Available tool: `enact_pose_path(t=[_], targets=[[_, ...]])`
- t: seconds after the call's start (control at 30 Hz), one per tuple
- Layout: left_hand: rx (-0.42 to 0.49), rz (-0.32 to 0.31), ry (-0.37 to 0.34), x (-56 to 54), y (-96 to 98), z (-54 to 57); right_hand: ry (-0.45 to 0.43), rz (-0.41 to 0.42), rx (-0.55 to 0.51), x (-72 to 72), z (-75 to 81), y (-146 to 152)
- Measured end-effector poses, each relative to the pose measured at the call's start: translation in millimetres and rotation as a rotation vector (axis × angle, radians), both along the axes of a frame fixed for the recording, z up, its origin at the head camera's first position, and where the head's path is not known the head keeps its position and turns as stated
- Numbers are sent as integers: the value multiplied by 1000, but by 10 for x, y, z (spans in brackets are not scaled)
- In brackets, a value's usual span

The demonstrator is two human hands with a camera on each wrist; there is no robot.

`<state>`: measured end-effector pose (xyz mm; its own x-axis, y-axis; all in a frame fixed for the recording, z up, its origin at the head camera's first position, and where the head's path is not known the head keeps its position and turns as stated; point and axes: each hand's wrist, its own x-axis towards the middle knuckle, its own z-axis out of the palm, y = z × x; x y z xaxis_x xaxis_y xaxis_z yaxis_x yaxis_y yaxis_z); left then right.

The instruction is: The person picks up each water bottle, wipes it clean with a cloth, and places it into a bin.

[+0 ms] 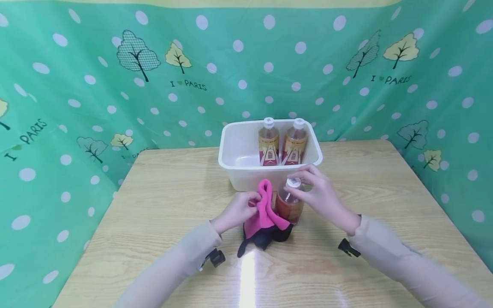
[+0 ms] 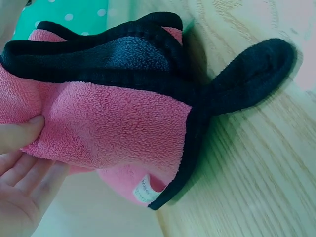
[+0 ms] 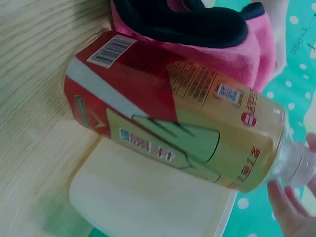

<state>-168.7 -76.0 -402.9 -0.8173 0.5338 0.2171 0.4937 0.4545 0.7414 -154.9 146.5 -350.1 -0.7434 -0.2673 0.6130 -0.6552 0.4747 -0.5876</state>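
Observation:
My left hand (image 1: 239, 210) pinches a pink towel (image 1: 263, 209) with black edging between thumb and fingers. The towel droops in folds onto the table; its black hanging loop (image 2: 254, 76) and a small white tag (image 2: 147, 190) show in the left wrist view. Just right of it, a drink bottle (image 1: 289, 208) with a red and yellow label stands upright on the table. My right hand (image 1: 319, 194) pinches this bottle by its white cap (image 1: 293, 182). In the right wrist view the bottle's label (image 3: 182, 113) faces the camera, and the towel lies right beside it.
Behind the hands stands a white plastic bin (image 1: 240, 169) holding two similar bottles (image 1: 268, 143) upright in its right half. The wooden table (image 1: 173, 192) meets a green dotted curtain (image 1: 215, 81) at the back and sides.

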Motion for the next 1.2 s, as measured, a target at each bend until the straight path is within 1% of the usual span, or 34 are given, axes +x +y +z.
enact_pose_path(t=[0.07, 0.13, 0.27, 0.37, 0.5, 0.63, 0.87, 0.97, 1.13, 1.2], targets=[[6, -2, 11, 9, -35, 13, 39, -34, 10, 5, -2, -20], [15, -1, 20, 22, -65, 26, 57, -56, 16, 5, -5, -32], [36, 3, 15, 43, -111, 45, 54, -67, 17, 5, -2, -36], [42, 5, 22, 51, -127, 56, 12, -41, -5, 2, 4, -21], [43, 9, 26, 62, -134, 72, -76, 11, -35, -20, 2, 27], [46, 11, 17, 74, -136, 79, -156, 65, -25, -51, 10, 94], [48, 9, -10, 75, -132, 97, -360, 121, -5, -69, 56, 201], [49, 7, -18, 78, -128, 113, -374, 154, 13, -86, 56, 229], [53, -2, 2, 78, -121, 117, -334, 194, 54, -98, 50, 253], [56, -5, 9, 78, -114, 123, -337, 200, 62, -97, 47, 260]])
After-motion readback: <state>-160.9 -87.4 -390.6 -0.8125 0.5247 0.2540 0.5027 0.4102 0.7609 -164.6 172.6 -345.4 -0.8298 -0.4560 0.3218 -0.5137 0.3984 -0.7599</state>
